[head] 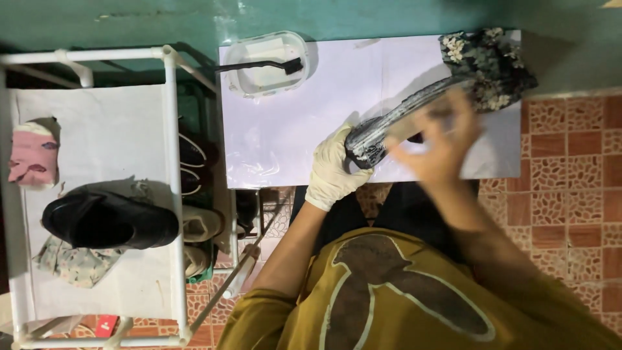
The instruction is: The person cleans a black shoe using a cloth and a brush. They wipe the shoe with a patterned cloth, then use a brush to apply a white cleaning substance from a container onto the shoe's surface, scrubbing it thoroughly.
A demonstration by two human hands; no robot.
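Tiles in red-brown pebble pattern (pixel 570 168) cover the floor under us, and a green wall (pixel 194 19) runs along the top of the view. Largest on that floor is the white pipe-frame shoe rack (pixel 170 162) at our left, its cloth shelf carrying a black shoe (pixel 110 220) near the front edge and a pink cloth (pixel 32 155) at its left edge. Beside the rack lies the white sheet (pixel 291 123), our working surface; most of its middle and left half is bare, giving room to move. At its far left corner sits a clear plastic tub (pixel 269 61) with a black brush (pixel 259 65) across its rim. Over the sheet's right half we hold a flowered slipper (pixel 453 78), sole up, its heel toward the far right corner. Our left hand (pixel 334 168), in a cream glove, clamps the toe end near the sheet's near edge. Our right hand (pixel 440 146) is bare and blurred over the sole; we cannot tell whether it grips anything.
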